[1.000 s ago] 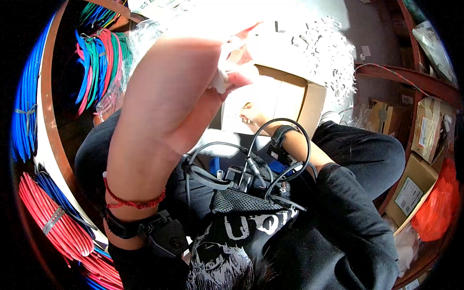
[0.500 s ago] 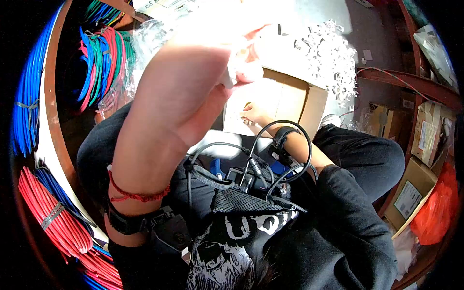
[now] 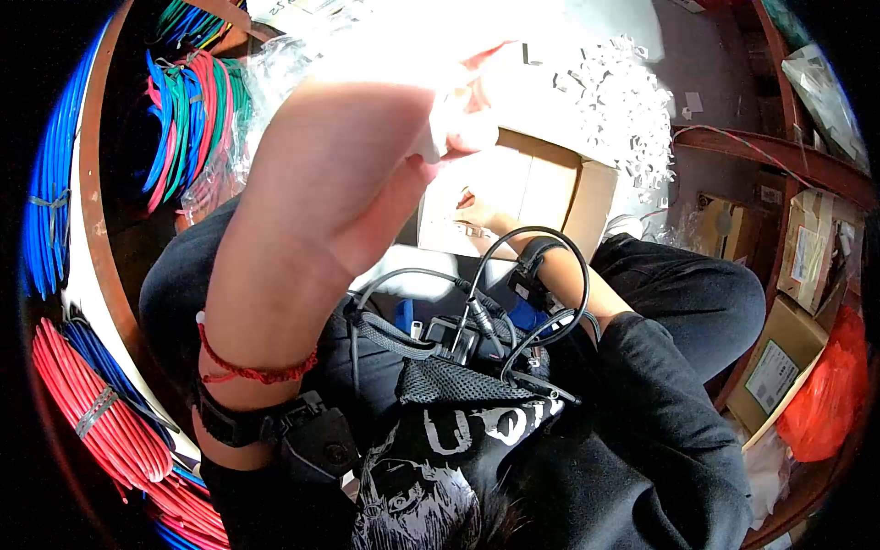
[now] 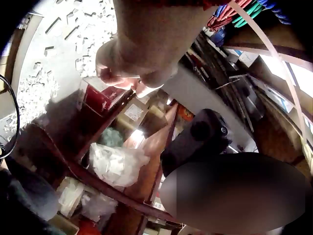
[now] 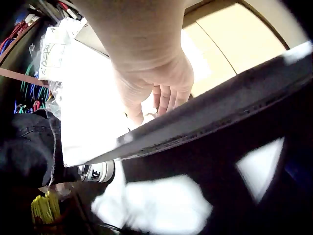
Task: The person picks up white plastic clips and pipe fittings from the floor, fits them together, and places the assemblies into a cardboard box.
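My left hand (image 3: 321, 183) is raised close before the head camera, its fingers bent around a small white piece (image 3: 438, 137). Glare washes out most of the fingertips. In the left wrist view the left hand (image 4: 134, 63) shows curled fingers and thumb. Lower down, my right hand (image 3: 488, 218) is at the near side of an open cardboard box (image 3: 591, 202). Thumb and curled fingers of the right hand (image 5: 156, 81) pinch a small pale piece (image 5: 149, 117), partly hidden behind the dark edge in the right wrist view.
Many small white clip-like pieces (image 3: 628, 115) lie heaped on the bright surface beyond the box. Coiled red cables (image 3: 101, 403) and blue cables (image 3: 50, 183) line the left side. Cartons (image 3: 775, 376) and a red bag (image 3: 830, 394) stand at right. A black cable (image 3: 587, 275) loops over the lap.
The left hand has shifted slightly right and away, still with the white piece. The right hand stays at the box's near side, its fingers moving only a little.
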